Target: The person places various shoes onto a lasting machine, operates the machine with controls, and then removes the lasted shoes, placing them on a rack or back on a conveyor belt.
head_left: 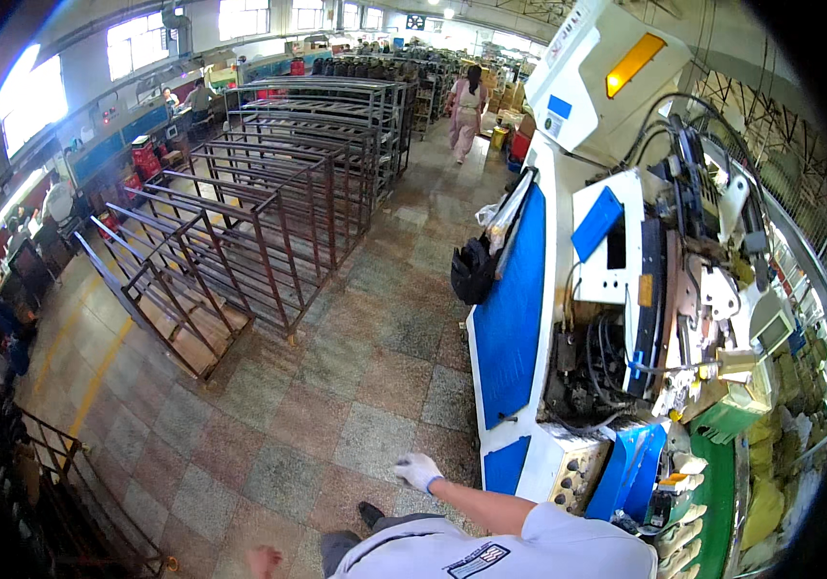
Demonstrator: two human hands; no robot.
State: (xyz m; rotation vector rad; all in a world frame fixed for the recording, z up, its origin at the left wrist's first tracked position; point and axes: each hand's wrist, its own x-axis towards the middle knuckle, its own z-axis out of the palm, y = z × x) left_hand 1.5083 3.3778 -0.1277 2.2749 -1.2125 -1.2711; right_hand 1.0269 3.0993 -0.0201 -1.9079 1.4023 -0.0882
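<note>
My right hand (pixel 418 471), in a white glove, hangs over the tiled floor, left of the large white and blue machine (pixel 519 318). Its fingers are loosely bent and a little apart, and nothing shows in them. Low in the picture, my left hand (pixel 264 560) is bare, smeared and partly cut off by the lower edge; its fingers cannot be made out. Neither hand touches the machine. A dark shoe (pixel 370 514) of mine stands on the floor just below the gloved hand.
Long rows of dark metal racks (pixel 269 203) stand to the left. A black bag (pixel 474 270) hangs on the machine's side. Shoe-shaped pieces (pixel 683 536) line its lower right. Farther down the aisle a person in pink (pixel 468 106) stands or walks. Another metal frame (pixel 56 454) occupies the lower left.
</note>
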